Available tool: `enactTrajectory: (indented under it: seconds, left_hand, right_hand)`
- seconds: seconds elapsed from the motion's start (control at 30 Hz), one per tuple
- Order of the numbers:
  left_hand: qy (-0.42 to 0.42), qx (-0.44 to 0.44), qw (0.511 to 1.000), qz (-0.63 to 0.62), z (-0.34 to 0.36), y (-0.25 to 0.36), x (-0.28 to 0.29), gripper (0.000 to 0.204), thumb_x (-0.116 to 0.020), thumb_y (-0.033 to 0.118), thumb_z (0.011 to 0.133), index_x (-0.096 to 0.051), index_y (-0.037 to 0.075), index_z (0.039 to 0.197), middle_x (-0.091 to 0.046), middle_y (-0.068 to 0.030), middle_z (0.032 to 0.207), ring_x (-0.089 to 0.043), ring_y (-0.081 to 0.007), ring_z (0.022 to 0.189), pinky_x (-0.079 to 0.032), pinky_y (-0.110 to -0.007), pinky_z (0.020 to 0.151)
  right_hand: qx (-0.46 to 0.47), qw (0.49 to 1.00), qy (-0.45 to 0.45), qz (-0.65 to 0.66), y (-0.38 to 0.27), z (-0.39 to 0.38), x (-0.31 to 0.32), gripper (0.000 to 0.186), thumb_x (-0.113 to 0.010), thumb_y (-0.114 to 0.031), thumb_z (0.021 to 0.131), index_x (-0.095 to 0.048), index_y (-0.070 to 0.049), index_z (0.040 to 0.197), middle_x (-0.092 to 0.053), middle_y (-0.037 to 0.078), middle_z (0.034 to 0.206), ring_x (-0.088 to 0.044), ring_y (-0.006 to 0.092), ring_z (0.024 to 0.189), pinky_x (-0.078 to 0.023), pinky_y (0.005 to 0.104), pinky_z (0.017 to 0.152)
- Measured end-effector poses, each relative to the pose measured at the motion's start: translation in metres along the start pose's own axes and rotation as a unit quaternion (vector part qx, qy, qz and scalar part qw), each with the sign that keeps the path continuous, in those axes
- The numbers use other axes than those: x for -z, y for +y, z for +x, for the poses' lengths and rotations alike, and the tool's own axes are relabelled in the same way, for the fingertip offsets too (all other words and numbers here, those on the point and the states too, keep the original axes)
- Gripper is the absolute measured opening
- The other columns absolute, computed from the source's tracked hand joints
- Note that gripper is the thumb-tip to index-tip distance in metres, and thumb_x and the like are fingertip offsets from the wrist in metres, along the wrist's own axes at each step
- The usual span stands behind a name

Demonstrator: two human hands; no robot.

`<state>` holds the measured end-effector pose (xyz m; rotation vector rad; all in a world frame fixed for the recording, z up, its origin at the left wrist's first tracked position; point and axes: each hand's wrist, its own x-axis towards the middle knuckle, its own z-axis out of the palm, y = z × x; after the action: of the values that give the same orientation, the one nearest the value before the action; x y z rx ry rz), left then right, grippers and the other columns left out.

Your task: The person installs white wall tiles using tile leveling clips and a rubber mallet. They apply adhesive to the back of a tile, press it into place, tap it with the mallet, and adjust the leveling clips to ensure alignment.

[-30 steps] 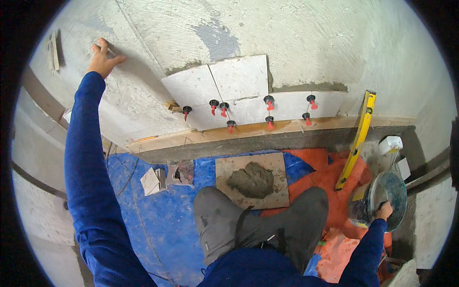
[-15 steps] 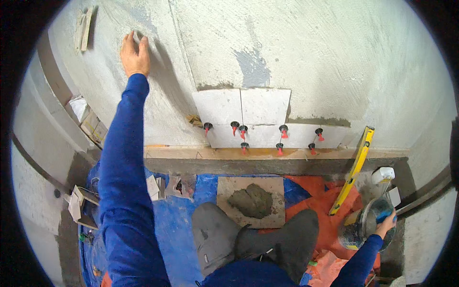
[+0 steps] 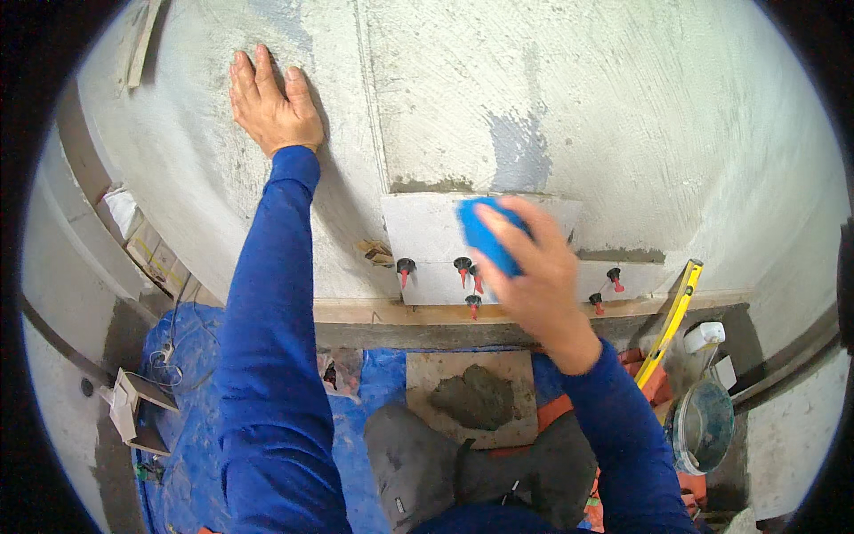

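Note:
My left hand (image 3: 274,111) is flat against the rough grey wall (image 3: 427,80), fingers spread, holding nothing. A blue sponge (image 3: 489,242) is in my right hand (image 3: 544,280), over the upper row of white wall tiles (image 3: 422,227). The hand is slightly blurred, and it hides part of the tiles and some of the joints. Whether the sponge touches the tile face, I cannot tell. Several black-and-red tile levelling clips (image 3: 406,270) stick out along the tile joints.
A bucket (image 3: 681,432) of murky water stands at the right, near a yellow spirit level (image 3: 667,325) leaning on the wall and a white plastic container (image 3: 704,335). Before my knees lies a board (image 3: 423,374) with grey mortar (image 3: 476,398). Blue sheeting (image 3: 200,356) covers the floor at left.
My right hand has come up from the bucket to the tiles with the blue sponge. My left hand has spread flatter on the wall. The view has shifted slightly.

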<state>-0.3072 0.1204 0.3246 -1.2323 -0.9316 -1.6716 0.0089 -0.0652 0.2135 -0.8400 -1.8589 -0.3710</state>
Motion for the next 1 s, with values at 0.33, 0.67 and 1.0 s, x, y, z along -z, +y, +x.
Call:
enactTrajectory:
  seconds: [0.33, 0.67, 1.0]
  left_hand:
    - [-0.003, 0.002, 1.0, 0.027, -0.002, 0.0, 0.0, 0.062, -0.051, 0.043, 0.1, -0.05, 0.01, 0.153, -0.04, -0.0191, 0.162, -0.033, -0.0362, 0.152, -0.02, -0.053, 0.124]
    - [0.005, -0.006, 1.0, 0.012, -0.003, -0.002, -0.002, 0.059, -0.05, 0.043, 0.102, -0.051, 0.012, 0.153, -0.04, -0.0155, 0.163, -0.033, -0.0325, 0.152, -0.02, -0.05, 0.125]
    - [0.003, -0.007, 1.0, 0.018, -0.003, -0.002, -0.001, 0.061, -0.05, 0.044, 0.101, -0.051, 0.012, 0.152, -0.04, -0.0153, 0.163, -0.033, -0.0326, 0.152, -0.02, -0.051, 0.125]
  right_hand:
    - [0.092, 0.985, -0.012, -0.148, -0.028, 0.052, -0.104, 0.04, -0.072, -0.019, 0.078, -0.073, -0.008, 0.116, -0.064, 0.006, 0.119, -0.061, 0.0233, 0.103, -0.054, 0.0351, 0.079]
    - [0.09, 0.97, -0.103, -0.203, 0.001, 0.04, -0.068, 0.038, -0.066, -0.018, 0.082, -0.072, -0.003, 0.116, -0.064, 0.006, 0.119, -0.059, 0.0246, 0.107, -0.052, 0.0378, 0.082]
    - [0.078, 0.973, -0.092, -0.199, 0.045, 0.028, -0.017, 0.028, -0.068, -0.023, 0.08, -0.071, -0.008, 0.103, -0.062, 0.005, 0.107, -0.059, 0.0247, 0.103, -0.052, 0.0388, 0.079]
